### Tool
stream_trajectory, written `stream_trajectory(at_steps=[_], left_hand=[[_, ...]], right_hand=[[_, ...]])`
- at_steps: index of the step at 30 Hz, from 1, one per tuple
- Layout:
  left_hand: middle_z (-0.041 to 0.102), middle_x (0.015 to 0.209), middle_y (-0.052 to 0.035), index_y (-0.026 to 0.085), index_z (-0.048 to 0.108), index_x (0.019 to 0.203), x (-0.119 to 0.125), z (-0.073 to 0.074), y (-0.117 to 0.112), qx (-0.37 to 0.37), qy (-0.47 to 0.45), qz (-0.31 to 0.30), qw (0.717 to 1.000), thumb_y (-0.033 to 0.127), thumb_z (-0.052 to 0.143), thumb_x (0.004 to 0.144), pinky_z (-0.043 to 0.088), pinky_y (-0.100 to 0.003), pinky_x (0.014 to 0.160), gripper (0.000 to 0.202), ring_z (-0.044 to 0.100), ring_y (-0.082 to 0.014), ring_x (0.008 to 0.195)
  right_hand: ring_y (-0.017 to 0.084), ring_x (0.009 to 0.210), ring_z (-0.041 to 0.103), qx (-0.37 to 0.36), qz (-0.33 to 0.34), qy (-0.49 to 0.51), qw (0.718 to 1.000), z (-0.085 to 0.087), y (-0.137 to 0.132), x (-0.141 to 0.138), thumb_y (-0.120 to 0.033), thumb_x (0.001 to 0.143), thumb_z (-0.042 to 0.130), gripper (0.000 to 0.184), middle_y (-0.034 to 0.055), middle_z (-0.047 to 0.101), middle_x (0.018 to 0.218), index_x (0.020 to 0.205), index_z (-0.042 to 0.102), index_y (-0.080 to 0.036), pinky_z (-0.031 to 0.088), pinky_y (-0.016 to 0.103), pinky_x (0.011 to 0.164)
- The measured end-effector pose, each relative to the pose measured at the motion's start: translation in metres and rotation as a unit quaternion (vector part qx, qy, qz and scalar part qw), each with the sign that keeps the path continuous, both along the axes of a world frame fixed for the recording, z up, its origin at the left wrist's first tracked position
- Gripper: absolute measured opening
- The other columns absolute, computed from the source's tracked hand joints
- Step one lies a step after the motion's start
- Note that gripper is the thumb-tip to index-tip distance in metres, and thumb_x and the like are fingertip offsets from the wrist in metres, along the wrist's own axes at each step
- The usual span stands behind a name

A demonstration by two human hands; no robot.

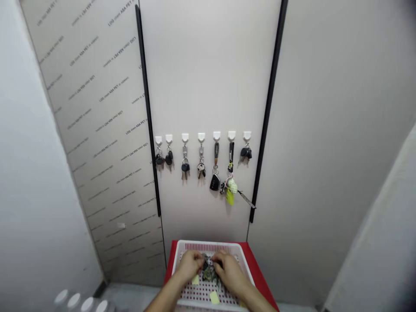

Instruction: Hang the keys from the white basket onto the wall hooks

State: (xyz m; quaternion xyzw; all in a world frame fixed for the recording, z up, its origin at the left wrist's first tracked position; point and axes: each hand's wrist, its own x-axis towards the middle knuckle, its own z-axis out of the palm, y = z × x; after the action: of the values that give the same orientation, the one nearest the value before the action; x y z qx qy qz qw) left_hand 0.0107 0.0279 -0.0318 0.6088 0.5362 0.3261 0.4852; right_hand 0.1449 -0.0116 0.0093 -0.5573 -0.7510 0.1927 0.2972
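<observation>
Both of my hands reach into a white perforated basket at the bottom middle of the view. My left hand and my right hand close from either side on a dark bunch of keys lying in the basket. Two small yellow tags lie on the basket floor near my wrists. On the wall above, a row of several white hooks carries key sets, among them a black car fob and a bunch with a yellow-green charm.
The basket rests on a red surface against a pale panelled wall. Black vertical strips divide the panels. Printed film covers the left panel. Several white round caps show at the bottom left corner.
</observation>
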Motion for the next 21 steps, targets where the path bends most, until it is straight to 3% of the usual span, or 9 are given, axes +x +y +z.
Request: stream_trajectory(at_steps=[5, 8, 10, 12, 15, 17, 19, 21], left_hand=[[0.037, 0.040, 0.0068, 0.012, 0.050, 0.050, -0.003, 0.004, -0.004, 0.004, -0.008, 0.020, 1.000, 0.008, 0.044, 0.049, 0.023, -0.019, 0.043, 0.007, 0.032, -0.0055, 0.040], [0.036, 0.039, 0.0081, 0.011, 0.052, 0.062, -0.004, 0.025, -0.004, -0.013, -0.049, 0.028, 0.998, 0.004, 0.046, 0.046, 0.021, -0.018, 0.042, 0.018, 0.029, -0.0039, 0.038], [0.035, 0.040, 0.0090, 0.011, 0.051, 0.077, -0.005, 0.056, -0.005, 0.003, -0.109, 0.025, 0.994, 0.004, 0.049, 0.046, 0.021, -0.018, 0.041, 0.032, 0.029, -0.0031, 0.038], [0.034, 0.041, 0.0100, 0.013, 0.042, 0.099, -0.008, 0.101, -0.009, 0.046, -0.188, 0.000, 0.981, 0.008, 0.052, 0.049, 0.019, -0.017, 0.041, 0.051, 0.027, -0.0021, 0.037], [0.033, 0.043, 0.0109, 0.023, 0.020, 0.115, -0.012, 0.178, -0.021, 0.132, -0.305, -0.066, 0.941, 0.015, 0.056, 0.053, 0.018, -0.016, 0.040, 0.072, 0.023, -0.0008, 0.036], [0.033, 0.045, 0.0103, 0.028, 0.015, 0.116, -0.011, 0.219, -0.031, 0.184, -0.350, -0.107, 0.912, 0.017, 0.057, 0.054, 0.020, -0.016, 0.041, 0.076, 0.026, -0.0011, 0.038], [0.032, 0.044, 0.0102, 0.029, 0.013, 0.117, -0.008, 0.244, -0.038, 0.211, -0.371, -0.131, 0.895, 0.017, 0.057, 0.053, 0.021, -0.016, 0.042, 0.078, 0.027, -0.0011, 0.039], [0.031, 0.043, 0.0102, 0.030, 0.013, 0.117, -0.003, 0.254, -0.040, 0.222, -0.382, -0.145, 0.885, 0.015, 0.057, 0.053, 0.021, -0.016, 0.041, 0.079, 0.026, -0.0010, 0.038]], right_hand=[[0.015, 0.070, 0.050, -0.014, -0.012, 0.058, 0.998, -0.006, 0.005, 0.001, -0.015, 0.061, 0.037, 0.025, 0.0043, 0.057, 0.073, 0.076, 0.057, -0.016, 0.035, 0.023, 0.065], [0.011, 0.050, 0.047, -0.087, -0.003, 0.111, 0.990, 0.000, 0.016, 0.004, -0.014, 0.058, 0.042, 0.026, -0.0014, 0.052, 0.054, 0.079, 0.055, -0.016, 0.035, 0.021, 0.050], [0.006, 0.037, 0.036, -0.137, 0.030, 0.165, 0.976, 0.022, 0.024, 0.007, -0.014, 0.055, 0.046, 0.034, -0.0070, 0.040, 0.041, 0.088, 0.052, -0.015, 0.030, 0.019, 0.040], [0.004, 0.032, 0.026, -0.143, 0.072, 0.248, 0.955, 0.059, 0.026, 0.008, -0.017, 0.055, 0.049, 0.049, -0.0110, 0.029, 0.037, 0.103, 0.041, -0.014, 0.024, 0.017, 0.036], [0.004, 0.034, 0.028, -0.035, 0.143, 0.398, 0.906, 0.130, 0.018, 0.006, -0.020, 0.059, 0.048, 0.064, -0.0114, 0.030, 0.039, 0.116, 0.019, -0.021, 0.026, 0.016, 0.037], [0.004, 0.035, 0.026, 0.032, 0.191, 0.460, 0.866, 0.171, 0.007, 0.004, -0.020, 0.061, 0.048, 0.067, -0.0117, 0.027, 0.040, 0.117, 0.014, -0.028, 0.029, 0.017, 0.040], [0.004, 0.035, 0.024, 0.064, 0.221, 0.484, 0.844, 0.197, -0.002, 0.001, -0.019, 0.061, 0.048, 0.068, -0.0117, 0.025, 0.040, 0.117, 0.011, -0.031, 0.030, 0.018, 0.041], [0.004, 0.035, 0.023, 0.073, 0.237, 0.494, 0.833, 0.207, -0.007, -0.001, -0.018, 0.061, 0.047, 0.069, -0.0115, 0.024, 0.040, 0.117, 0.010, -0.032, 0.029, 0.018, 0.041]])
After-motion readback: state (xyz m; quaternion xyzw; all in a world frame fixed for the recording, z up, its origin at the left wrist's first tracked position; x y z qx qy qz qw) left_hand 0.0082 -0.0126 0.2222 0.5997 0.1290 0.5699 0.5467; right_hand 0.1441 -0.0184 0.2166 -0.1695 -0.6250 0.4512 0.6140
